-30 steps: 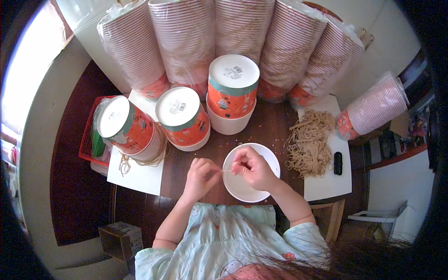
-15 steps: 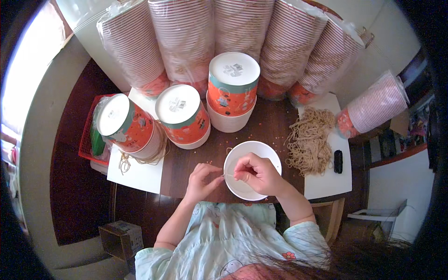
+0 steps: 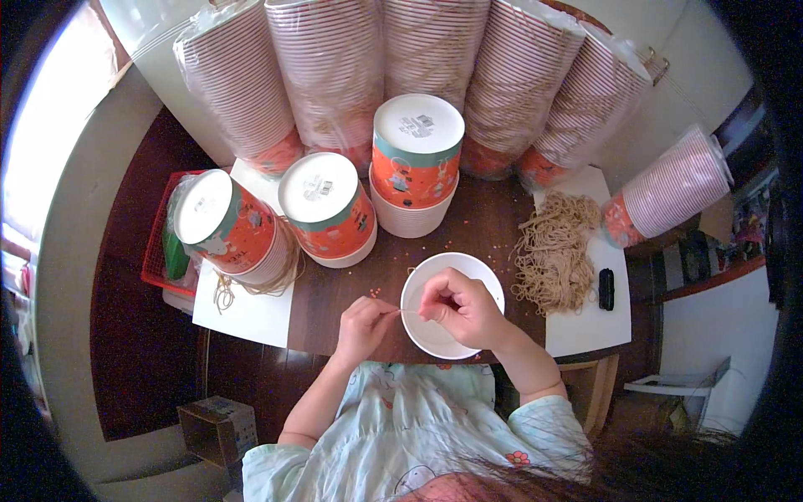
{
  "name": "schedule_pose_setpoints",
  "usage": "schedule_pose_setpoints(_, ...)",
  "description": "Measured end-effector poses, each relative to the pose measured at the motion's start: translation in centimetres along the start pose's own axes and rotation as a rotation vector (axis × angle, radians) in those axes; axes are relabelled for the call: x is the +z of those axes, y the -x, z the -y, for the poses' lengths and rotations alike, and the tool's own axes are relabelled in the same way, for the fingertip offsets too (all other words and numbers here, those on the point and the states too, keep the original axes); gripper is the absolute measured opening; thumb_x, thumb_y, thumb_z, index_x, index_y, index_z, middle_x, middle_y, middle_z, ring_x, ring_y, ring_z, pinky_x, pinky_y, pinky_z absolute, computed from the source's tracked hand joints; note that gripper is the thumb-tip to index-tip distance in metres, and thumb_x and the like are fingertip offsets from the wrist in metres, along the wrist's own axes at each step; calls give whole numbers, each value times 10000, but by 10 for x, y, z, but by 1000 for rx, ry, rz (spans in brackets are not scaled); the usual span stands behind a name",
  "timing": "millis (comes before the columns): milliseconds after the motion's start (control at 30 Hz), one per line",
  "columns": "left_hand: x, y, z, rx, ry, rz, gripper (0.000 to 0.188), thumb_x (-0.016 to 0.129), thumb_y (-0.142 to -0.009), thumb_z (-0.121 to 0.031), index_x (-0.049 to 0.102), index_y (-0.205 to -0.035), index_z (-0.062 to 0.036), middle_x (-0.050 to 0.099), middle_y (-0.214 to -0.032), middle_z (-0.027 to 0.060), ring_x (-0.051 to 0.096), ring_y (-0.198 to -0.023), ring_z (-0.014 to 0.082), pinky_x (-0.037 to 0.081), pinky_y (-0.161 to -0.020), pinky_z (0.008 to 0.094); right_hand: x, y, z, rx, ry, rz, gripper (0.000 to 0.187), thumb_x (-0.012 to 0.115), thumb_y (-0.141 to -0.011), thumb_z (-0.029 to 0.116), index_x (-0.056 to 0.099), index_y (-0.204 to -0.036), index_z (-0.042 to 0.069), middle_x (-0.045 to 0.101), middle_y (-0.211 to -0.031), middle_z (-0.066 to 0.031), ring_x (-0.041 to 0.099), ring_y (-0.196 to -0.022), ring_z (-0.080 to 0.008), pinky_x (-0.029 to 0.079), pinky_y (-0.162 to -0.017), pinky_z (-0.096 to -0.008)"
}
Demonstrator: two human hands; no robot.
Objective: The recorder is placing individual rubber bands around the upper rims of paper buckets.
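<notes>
A thin pale string (image 3: 406,311) runs between my two hands at the rim of a white paper tub (image 3: 416,339). My left hand (image 3: 363,326) pinches one end of it, just left of the tub. Over the tub's mouth, my right hand (image 3: 465,311) is closed with thumb and forefinger pinching the other end. The tub stands open side up near the table's front edge, and its inside is partly hidden by my right hand. A short loop of string shows beside its far left rim.
Upside-down orange tubs (image 3: 326,230) stand in short stacks at left and centre. Tall plastic-wrapped tub stacks (image 3: 326,75) line the back. Right of me lie a heap of beige strings (image 3: 556,255) and a black object (image 3: 606,289) on white board. A red basket (image 3: 157,251) sits far left.
My left fingers have drawn together into a pinch on the string. My right hand has shifted slightly upward in the picture. The tub has stayed in place.
</notes>
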State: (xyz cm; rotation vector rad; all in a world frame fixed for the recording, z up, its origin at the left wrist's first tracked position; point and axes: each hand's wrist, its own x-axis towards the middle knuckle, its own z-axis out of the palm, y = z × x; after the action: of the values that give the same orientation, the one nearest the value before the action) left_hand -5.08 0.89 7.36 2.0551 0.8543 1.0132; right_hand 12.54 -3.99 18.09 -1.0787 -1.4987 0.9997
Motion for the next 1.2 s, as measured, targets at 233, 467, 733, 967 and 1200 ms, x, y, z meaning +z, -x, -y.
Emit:
schedule_pose_setpoints(233,3,2,9,-56,69,44,82,672,-665,-25,619,-728,-18,601,-701,88,563,-626,219,453,-558,296,-5,6,7,67,-210,47,101,603,-796,57,516,-840,29,570,-727,-32,557,-690,-90,453,-626,-229)
schedule_pose_setpoints(467,4,8,15,-98,79,49,71,670,-684,-31,623,-736,-20,594,-688,88,560,-599,192,451,-529,274,-32,12,19,177,-466,110,118,599,-815,110,524,-870,36,558,-709,-20,538,-634,-81,447,-583,-216)
schedule_pose_setpoints(733,-7,20,-4,-176,81,222,64,667,-688,-39,615,-723,-28,577,-670,86,563,-601,194,452,-519,280,-106,59,25,-317,-962,-48,76,546,-817,90,510,-801,25,552,-702,-121,450,-476,-140,354,-416,-257)
schedule_pose_setpoints(967,2,44,-47,239,97,630,171,660,-709,-203,625,-793,-59,585,-677,95,580,-629,260,482,-576,354,-94,64,25,-346,-572,-286,145,463,-848,92,543,-822,-26,501,-614,-76,446,-421,-118,351,-361,-231)
schedule_pose_setpoints(1200,-16,-41,-38,230,-137,338,138,640,-685,-140,595,-787,-60,588,-808,79,555,-767,254,458,-684,367,-73,53,-1,-98,105,-397,116,683,-729,99,627,-766,4,558,-716,-50,517,-639,-114,407,-556,-214)
